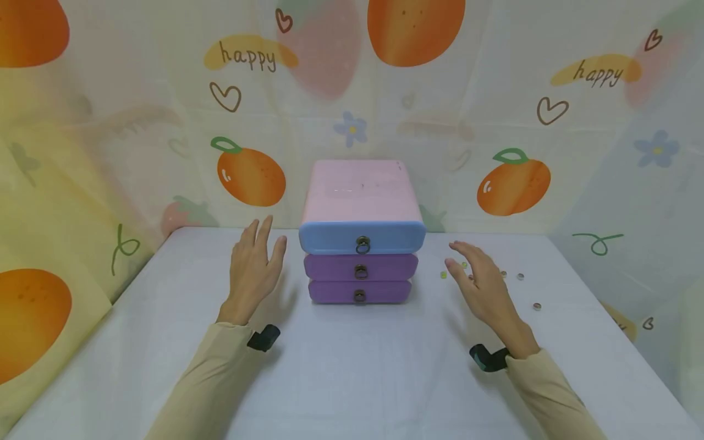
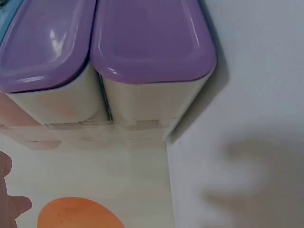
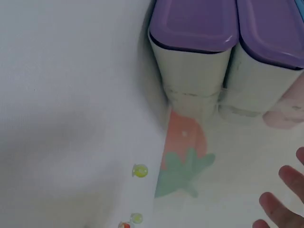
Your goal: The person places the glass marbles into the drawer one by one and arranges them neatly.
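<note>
A small drawer cabinet (image 1: 360, 195) stands at the middle, with a pink top, a blue upper drawer (image 1: 330, 238) and two purple drawers (image 1: 330, 267) below. Each front carries a ring pull; all three look closed. My left hand (image 1: 254, 269) hovers to the left of it, fingers straight and apart from it, holding nothing. To the right, my right hand (image 1: 486, 284) hangs over the table with its fingers loosely bent and nothing in them. Close to that hand lie several small round glassy pieces (image 3: 140, 171), some yellow-green, some reddish; the hand hides part of them.
A white cloth covers the table (image 1: 352, 379). Behind it hangs a fruit-patterned curtain (image 1: 385, 134), near the cabinet's back. More small round pieces (image 1: 536, 306) lie scattered toward the table's right side. Each wrist wears a black camera mount (image 1: 265, 337).
</note>
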A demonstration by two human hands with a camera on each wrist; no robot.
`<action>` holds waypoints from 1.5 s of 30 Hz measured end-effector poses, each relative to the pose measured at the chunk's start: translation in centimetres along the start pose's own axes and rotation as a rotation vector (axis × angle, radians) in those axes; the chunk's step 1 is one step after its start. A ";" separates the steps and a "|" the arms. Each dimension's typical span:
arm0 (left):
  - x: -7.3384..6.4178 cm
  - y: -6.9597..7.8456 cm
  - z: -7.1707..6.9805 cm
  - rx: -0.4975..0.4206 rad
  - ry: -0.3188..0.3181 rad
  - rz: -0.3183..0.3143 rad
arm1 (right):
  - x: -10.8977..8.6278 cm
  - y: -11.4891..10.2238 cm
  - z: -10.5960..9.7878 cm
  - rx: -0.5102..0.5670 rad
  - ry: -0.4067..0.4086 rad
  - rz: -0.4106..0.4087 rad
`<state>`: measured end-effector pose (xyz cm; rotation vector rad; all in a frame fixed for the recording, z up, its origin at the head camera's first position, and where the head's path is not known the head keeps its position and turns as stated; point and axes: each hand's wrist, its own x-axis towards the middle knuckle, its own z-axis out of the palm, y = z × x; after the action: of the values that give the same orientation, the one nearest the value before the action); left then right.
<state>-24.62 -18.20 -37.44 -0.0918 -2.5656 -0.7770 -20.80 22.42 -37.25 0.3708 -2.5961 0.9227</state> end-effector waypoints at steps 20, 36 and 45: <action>0.0 2.6 -1.0 -0.171 0.005 0.051 | -1.0 -2.4 0.5 0.118 0.061 -0.159; 0.1 3.8 -1.1 -0.335 0.015 0.184 | -0.3 -4.5 2.2 0.253 0.050 -0.277; 0.3 4.5 -0.9 -0.405 0.004 0.245 | 0.6 -6.2 3.4 0.332 0.028 -0.251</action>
<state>-23.66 -14.92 -34.29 -0.5187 -2.2976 -1.1802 -19.90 15.45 -36.04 0.7464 -2.2995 1.2538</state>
